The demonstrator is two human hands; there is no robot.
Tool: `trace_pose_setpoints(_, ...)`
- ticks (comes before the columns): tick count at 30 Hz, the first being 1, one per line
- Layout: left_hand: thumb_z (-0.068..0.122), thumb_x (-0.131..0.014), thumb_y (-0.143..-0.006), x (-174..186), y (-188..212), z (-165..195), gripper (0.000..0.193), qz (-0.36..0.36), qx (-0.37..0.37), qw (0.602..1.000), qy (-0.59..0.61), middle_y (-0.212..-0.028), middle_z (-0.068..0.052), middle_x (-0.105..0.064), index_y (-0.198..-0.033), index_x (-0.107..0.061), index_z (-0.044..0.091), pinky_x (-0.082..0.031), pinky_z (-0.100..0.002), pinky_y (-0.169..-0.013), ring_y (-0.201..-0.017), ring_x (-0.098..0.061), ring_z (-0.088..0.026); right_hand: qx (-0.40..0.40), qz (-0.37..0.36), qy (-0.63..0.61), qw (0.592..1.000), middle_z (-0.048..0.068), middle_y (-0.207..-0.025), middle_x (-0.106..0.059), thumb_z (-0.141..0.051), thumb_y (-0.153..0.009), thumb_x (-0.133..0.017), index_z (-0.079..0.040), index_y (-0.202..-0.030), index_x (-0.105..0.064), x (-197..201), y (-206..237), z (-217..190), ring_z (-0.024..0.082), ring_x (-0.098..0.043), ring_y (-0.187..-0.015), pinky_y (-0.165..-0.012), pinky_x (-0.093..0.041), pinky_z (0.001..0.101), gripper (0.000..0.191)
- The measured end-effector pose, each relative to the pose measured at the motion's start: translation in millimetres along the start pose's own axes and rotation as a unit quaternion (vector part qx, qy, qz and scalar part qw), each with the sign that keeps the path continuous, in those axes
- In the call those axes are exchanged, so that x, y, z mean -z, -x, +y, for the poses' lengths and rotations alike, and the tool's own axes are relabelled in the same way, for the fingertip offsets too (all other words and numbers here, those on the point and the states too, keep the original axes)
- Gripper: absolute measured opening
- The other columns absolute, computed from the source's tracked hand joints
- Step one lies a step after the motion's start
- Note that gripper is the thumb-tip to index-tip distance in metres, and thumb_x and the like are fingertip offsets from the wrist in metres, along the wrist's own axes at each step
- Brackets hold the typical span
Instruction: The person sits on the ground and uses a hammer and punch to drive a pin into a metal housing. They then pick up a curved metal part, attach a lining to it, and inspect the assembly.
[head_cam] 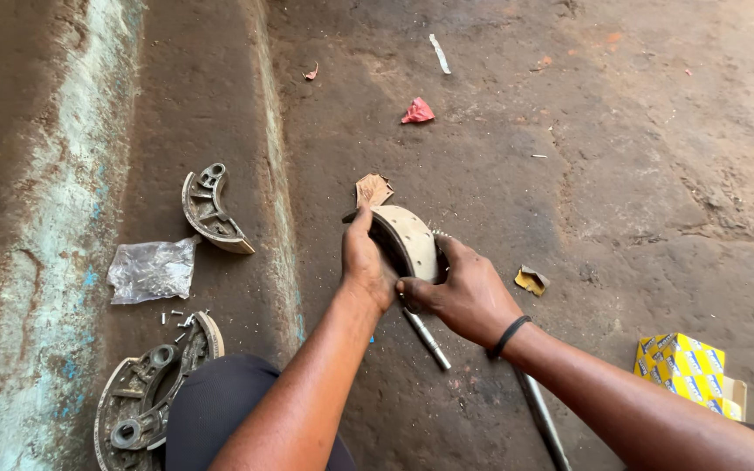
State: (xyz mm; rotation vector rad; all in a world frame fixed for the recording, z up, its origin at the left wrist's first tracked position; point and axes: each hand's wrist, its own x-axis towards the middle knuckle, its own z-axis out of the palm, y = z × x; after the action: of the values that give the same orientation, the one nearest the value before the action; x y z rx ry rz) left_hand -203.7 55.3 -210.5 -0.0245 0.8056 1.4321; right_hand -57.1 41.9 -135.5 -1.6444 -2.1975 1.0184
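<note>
A curved brake shoe with a pale lining point(407, 237) stands on edge on the dirt floor in the middle of the view. My left hand point(365, 262) grips its left side, thumb up along the top edge. My right hand point(466, 292) holds its right side, thumb pressed on the lower front; a black band circles that wrist. A short metal punch or rod point(427, 338) lies on the floor just below both hands.
Two more brake shoes lie at left, one point(209, 209) further off, one point(150, 392) by my knee, with small rivets point(178, 321) and a clear plastic bag point(152, 270) between. A yellow box point(684, 365) sits right, a long metal bar point(541, 417) beside it.
</note>
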Motion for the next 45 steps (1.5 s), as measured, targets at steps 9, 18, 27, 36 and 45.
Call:
trace_pose_setpoints(9,0.073,-0.030,-0.100,14,-13,-16,0.075,-0.109,0.064,0.992,-0.028,-0.103,-0.014,-0.070,-0.115,-0.064,0.008,-0.057,-0.045,-0.074,-0.093,-0.069,-0.030,0.143,-0.024,0.026,0.989,0.017,-0.123,-0.070,-0.034,-0.070,-0.090,0.000,-0.139,-0.055,8,-15,20,0.026,-0.071,-0.109,-0.093,-0.057,0.0368,0.085)
trace_pose_setpoints(18,0.074,-0.022,-0.095,6,-3,-10,0.084,-0.050,0.084,0.994,-0.037,-0.112,-0.018,-0.069,-0.119,-0.064,0.006,-0.059,-0.045,-0.082,-0.102,-0.069,-0.031,0.119,-0.131,-0.114,0.978,0.016,-0.129,-0.071,-0.028,-0.081,-0.080,-0.004,-0.147,-0.048,28,-24,21,0.024,-0.072,-0.113,-0.097,-0.058,0.0370,0.077)
trace_pose_setpoints(27,0.064,-0.021,-0.100,9,-10,-13,0.075,0.010,0.035,0.997,-0.074,-0.104,-0.017,-0.070,-0.122,-0.063,0.006,-0.059,-0.046,-0.079,-0.096,-0.069,-0.027,0.100,-0.104,0.099,0.985,0.015,-0.114,-0.077,-0.037,-0.085,-0.078,-0.010,-0.142,-0.058,36,-15,0,0.025,-0.078,-0.098,-0.088,-0.061,0.0366,0.066)
trace_pose_setpoints(36,0.057,-0.035,-0.098,6,-9,-13,0.065,-0.039,-0.014,0.999,-0.002,-0.112,-0.015,-0.068,-0.131,-0.054,0.005,-0.059,-0.047,-0.087,-0.102,-0.069,-0.029,0.091,-0.071,0.044,0.992,0.020,-0.114,-0.074,-0.035,-0.078,-0.082,0.000,-0.147,-0.045,27,-17,5,0.030,-0.075,-0.100,-0.085,-0.059,0.0402,0.086)
trace_pose_setpoints(45,0.027,-0.068,-0.094,-7,11,2,0.045,-0.014,-0.066,0.988,-0.140,-0.118,-0.020,-0.070,-0.128,-0.056,-0.001,-0.061,-0.039,-0.091,-0.106,-0.072,-0.026,-0.006,-0.078,0.004,0.997,0.022,-0.112,-0.076,-0.048,-0.081,-0.077,-0.002,-0.141,-0.054,28,-27,-1,0.030,-0.079,-0.099,-0.085,-0.063,0.0401,0.080)
